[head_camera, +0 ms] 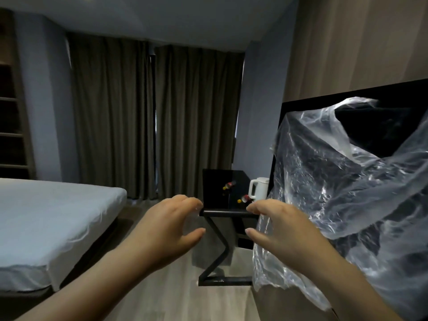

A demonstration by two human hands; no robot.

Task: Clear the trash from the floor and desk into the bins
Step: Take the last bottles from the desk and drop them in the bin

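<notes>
A large clear plastic bag (347, 193) billows in the air at the right, in front of a black screen. My right hand (278, 230) is at the bag's left edge, its fingers curled on the film and the thumb spread below. My left hand (171, 228) is raised beside it with bent fingers and thumb apart, and I see nothing in it. Beyond the hands stands a black desk (222, 213) with a Z-shaped leg. On it lie small red and yellow items (244, 199), with another (229, 185) further back, perhaps a reflection.
A white kettle (258, 187) stands on the desk's right end. A bed with a white sheet (53, 218) fills the left. Dark curtains (157, 117) hang at the back. A black screen (382, 121) is on the right wall. Wood floor (176, 286) runs between bed and desk.
</notes>
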